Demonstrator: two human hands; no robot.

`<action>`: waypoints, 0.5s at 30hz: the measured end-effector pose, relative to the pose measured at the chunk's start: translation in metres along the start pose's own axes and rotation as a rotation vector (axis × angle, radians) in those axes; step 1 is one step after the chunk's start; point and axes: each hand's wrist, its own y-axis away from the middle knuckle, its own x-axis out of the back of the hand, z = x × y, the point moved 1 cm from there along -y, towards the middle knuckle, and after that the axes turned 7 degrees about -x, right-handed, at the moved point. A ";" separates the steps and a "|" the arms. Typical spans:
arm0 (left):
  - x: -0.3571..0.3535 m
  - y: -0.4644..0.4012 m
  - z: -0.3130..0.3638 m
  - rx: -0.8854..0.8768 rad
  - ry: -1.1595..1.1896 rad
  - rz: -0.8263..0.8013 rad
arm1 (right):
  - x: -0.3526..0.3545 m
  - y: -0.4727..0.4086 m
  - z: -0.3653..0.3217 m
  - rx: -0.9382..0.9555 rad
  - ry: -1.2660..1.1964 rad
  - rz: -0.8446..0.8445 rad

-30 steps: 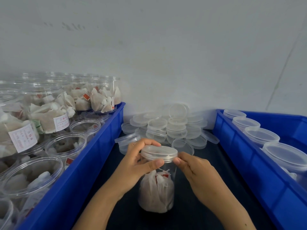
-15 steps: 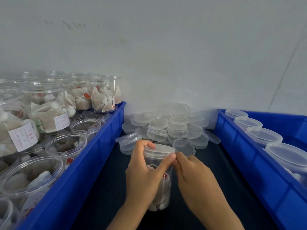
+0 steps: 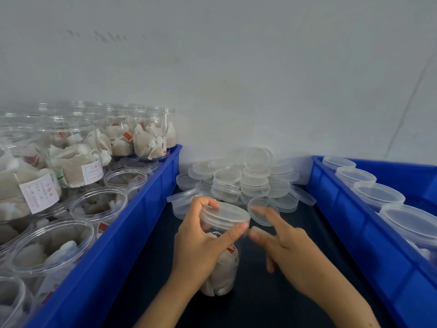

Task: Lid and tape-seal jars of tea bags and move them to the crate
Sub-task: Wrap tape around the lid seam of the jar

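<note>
A clear plastic jar of tea bags stands on the dark surface between two blue crates. A clear lid sits on top of it, tilted slightly. My left hand grips the jar's neck and lid rim, thumb on the near side and fingers curled over the far side. My right hand hovers just right of the lid with fingers spread and blurred, its thumb tip close to my left thumb. It holds nothing that I can see.
The left blue crate holds several lidless jars of tea bags. The right blue crate holds several lidded jars. A heap of loose clear lids lies against the white wall behind the jar.
My right hand has come off the lid rim and spread its fingers, moving slightly right. My left hand stays wrapped round the jar's top.
</note>
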 end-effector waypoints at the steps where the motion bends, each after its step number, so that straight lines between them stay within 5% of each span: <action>1: 0.000 0.000 -0.001 0.003 0.000 0.000 | 0.001 -0.001 0.002 -0.025 -0.027 0.009; 15: 0.006 -0.007 -0.004 0.031 0.271 -0.130 | -0.003 0.002 0.000 0.041 0.201 0.116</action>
